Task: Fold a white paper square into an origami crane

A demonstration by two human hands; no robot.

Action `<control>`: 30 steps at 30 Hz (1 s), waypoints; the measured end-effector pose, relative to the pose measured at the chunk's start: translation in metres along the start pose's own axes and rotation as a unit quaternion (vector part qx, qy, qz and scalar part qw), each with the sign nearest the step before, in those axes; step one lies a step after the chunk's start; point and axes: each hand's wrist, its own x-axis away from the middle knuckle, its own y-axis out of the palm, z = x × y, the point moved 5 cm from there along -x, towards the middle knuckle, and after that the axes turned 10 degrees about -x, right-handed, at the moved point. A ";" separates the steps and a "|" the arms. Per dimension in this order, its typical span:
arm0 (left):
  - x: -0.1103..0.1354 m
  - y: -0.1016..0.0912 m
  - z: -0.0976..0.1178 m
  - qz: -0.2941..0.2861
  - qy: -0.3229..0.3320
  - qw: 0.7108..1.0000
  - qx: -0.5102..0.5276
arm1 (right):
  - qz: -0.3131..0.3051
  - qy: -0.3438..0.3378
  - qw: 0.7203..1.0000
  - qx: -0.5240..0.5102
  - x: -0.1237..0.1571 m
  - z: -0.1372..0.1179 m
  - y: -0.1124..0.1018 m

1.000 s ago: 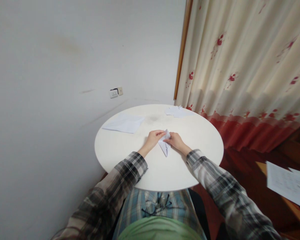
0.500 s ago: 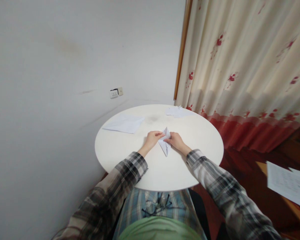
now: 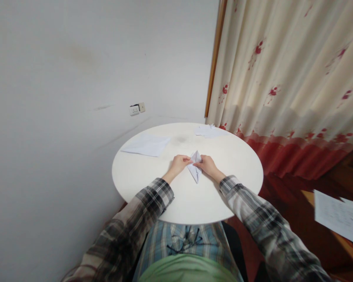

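A folded sheet of white paper (image 3: 195, 171), shaped like a long diamond with a point at each end, lies near the middle of the round white table (image 3: 188, 203). My left hand (image 3: 180, 163) pinches its left edge between thumb and fingers. On the opposite side, my right hand (image 3: 208, 164) grips the right edge, its thumb lying over the paper's middle. Creases and a raised flap show on the upper half; the fingers cover parts of both side edges.
White paper sheets (image 3: 148, 145) lie at the table's back left. More paper (image 3: 210, 131), with small scraps on it, is at the back right. A wall with a socket (image 3: 134, 110) stands behind, a curtain (image 3: 282, 78) to the right. Written sheets (image 3: 338, 215) rest on a wooden surface at lower right.
The folded paper has shifted very slightly, its upper tip a little lower and to the right. Both hands keep their hold, and my left fingers have moved slightly.
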 end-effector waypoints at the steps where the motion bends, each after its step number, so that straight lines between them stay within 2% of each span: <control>1: 0.000 0.000 0.000 -0.001 0.000 1.000 -0.006 | -0.001 0.000 1.000 0.002 0.000 0.000 0.000; 6: -0.001 -0.001 -0.002 0.004 0.004 0.999 -0.034 | -0.006 0.002 1.000 0.016 -0.001 -0.001 0.001; 13: 0.000 0.003 -0.002 -0.035 0.045 0.996 -0.076 | -0.016 0.007 1.000 0.007 -0.002 0.002 0.003; 18: 0.001 0.000 0.002 -0.019 0.051 0.991 -0.121 | -0.015 -0.013 0.999 -0.045 -0.003 0.002 0.005; 23: 0.001 -0.004 0.002 -0.007 0.042 0.988 -0.148 | 0.015 -0.011 0.999 -0.045 -0.004 0.005 0.002; 30: 0.003 -0.005 0.003 0.002 0.048 0.982 -0.182 | 0.002 -0.014 0.994 -0.112 -0.004 0.006 0.006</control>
